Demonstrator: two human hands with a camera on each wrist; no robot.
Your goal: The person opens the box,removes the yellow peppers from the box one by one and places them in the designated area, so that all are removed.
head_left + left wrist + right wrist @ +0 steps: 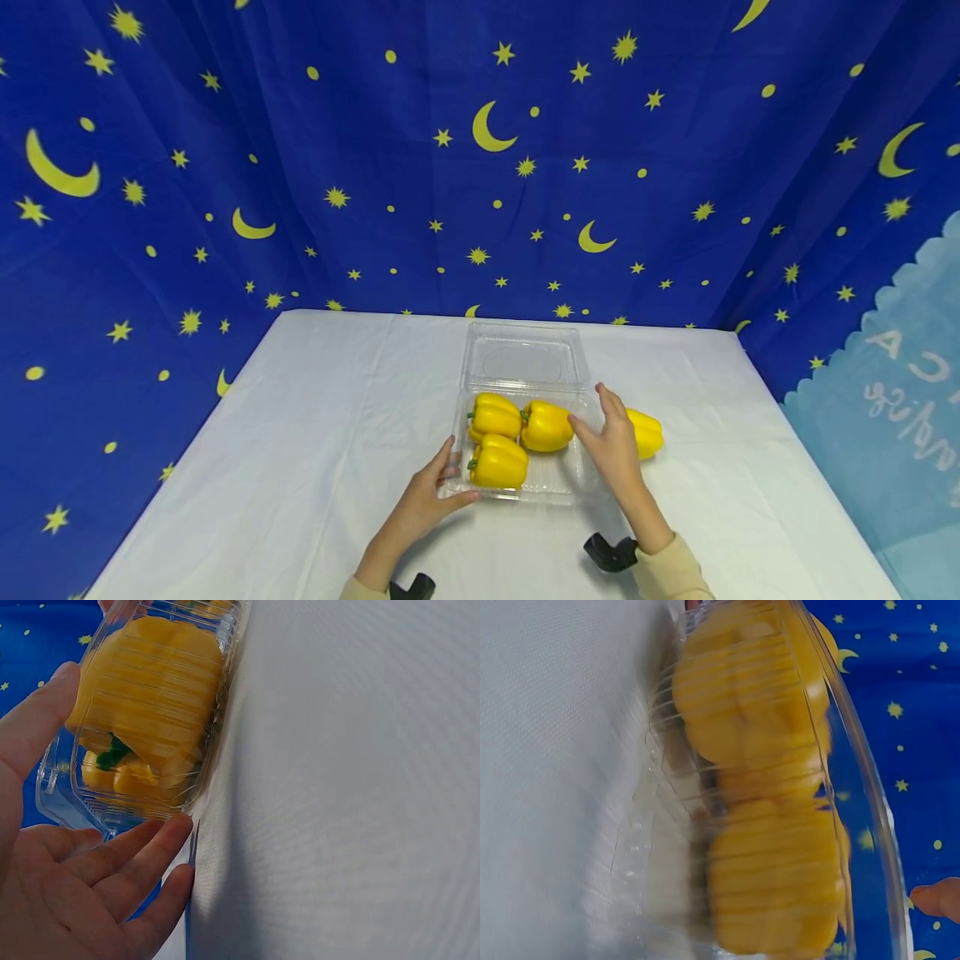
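Observation:
A clear plastic clamshell box (551, 479) stands on the table with its lid folded back. Three yellow bell peppers lie in it: a back left pepper (496, 415), a front left pepper (499, 462) and a right pepper (547, 426). At the box's front left corner my left hand (425, 500) rests its outstretched fingers and thumb. My right hand (617, 450) hovers at the box's right side with fingers spread, its thumb near the right pepper. Another yellow bell pepper (649, 434) lies on the table, partly hidden behind that hand. Motion blurs the right wrist view.
The box's transparent lid (525, 360) lies open toward the back of the white-covered table (337, 417). A blue curtain (420, 167) with moons and stars hangs behind. Black wrist mounts (611, 553) are on the wrists.

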